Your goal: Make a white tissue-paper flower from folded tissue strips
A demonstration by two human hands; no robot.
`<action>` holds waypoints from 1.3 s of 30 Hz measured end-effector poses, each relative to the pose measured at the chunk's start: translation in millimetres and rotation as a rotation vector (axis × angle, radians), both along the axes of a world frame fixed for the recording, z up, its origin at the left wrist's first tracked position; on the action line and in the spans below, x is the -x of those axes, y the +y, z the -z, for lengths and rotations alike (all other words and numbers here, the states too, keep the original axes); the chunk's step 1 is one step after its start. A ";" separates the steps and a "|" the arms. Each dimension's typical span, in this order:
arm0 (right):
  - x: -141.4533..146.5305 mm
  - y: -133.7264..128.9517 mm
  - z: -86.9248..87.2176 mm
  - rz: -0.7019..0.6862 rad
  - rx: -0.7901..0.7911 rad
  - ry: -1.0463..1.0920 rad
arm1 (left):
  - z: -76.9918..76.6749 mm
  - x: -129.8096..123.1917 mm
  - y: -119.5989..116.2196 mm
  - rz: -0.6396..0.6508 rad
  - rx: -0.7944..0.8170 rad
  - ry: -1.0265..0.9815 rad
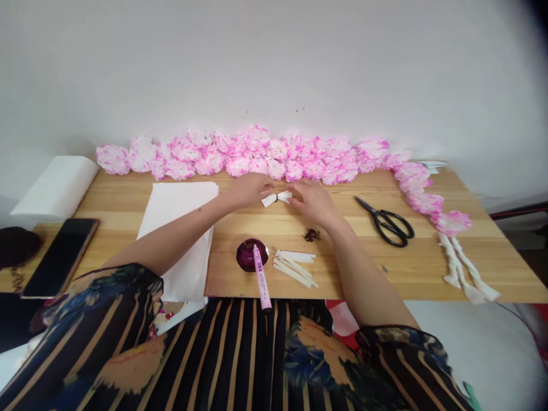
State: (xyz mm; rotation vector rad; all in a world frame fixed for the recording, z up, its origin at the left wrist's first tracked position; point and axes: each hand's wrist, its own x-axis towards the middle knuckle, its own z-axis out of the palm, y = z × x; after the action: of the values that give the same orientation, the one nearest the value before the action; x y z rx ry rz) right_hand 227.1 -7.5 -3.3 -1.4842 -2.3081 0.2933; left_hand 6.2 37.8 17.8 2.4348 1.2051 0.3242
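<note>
A small white folded paper bow [270,200], tied dark at its middle, is between my two hands at the back of the table. At its right end my right hand [315,201] has thumb and forefinger on the paper. My left hand [252,187] is just above and left of the bow, fingers bent and loosely apart, partly hidden; I see nothing in it. Right behind both hands runs a garland of pink-and-white paper flowers [252,149].
White paper sheets [180,205] lie left, a phone [62,257] beyond. Nearer stand a purple dish [246,260] with a pink marker [262,279], folded paper strips [295,268] and dark twisted ties [312,234]. Black scissors [385,222] lie right. The garland ends in white twisted strands [464,265].
</note>
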 end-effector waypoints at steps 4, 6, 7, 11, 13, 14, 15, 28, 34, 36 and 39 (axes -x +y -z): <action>-0.5 -1.5 0.2 0.001 0.029 -0.028 | 10.4 4.0 -1.5 -0.032 -0.093 0.089; 1.7 -2.5 0.9 0.022 0.059 -0.036 | 12.2 4.9 -4.9 -0.036 -0.078 0.100; 3.4 -3.0 1.6 0.036 0.073 -0.032 | 11.7 5.0 -7.6 -0.029 -0.054 0.105; 11.3 -3.7 4.4 0.035 0.113 0.082 | 4.9 6.0 -20.3 0.076 0.076 0.111; 12.9 -2.9 4.9 -0.010 0.140 0.214 | 2.6 8.5 -23.2 0.120 0.129 0.071; 12.6 -2.3 4.8 -0.026 0.148 0.281 | 2.6 10.1 -23.3 0.110 0.139 0.058; 11.8 -1.7 4.3 -0.027 0.148 0.332 | 3.2 12.0 -22.5 0.079 0.136 0.056; 24.2 -4.4 8.6 0.032 0.069 0.060 | 27.5 6.5 -16.2 -0.125 0.017 -0.258; 24.5 -3.4 8.1 0.036 0.199 0.391 | 31.5 9.4 -17.5 -0.143 0.095 -0.475; 22.8 -3.5 5.4 0.095 0.289 0.559 | 32.3 10.6 -15.4 -0.152 0.159 -0.550; 20.9 -3.3 3.3 0.122 0.350 0.764 | 34.1 9.6 -12.0 -0.155 0.290 -0.666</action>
State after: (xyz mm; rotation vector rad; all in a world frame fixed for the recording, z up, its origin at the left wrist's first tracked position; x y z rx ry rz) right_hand 206.2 -10.7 -6.6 -1.3278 -1.5954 1.0631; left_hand -3.5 25.8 -16.2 1.7693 1.0395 0.8581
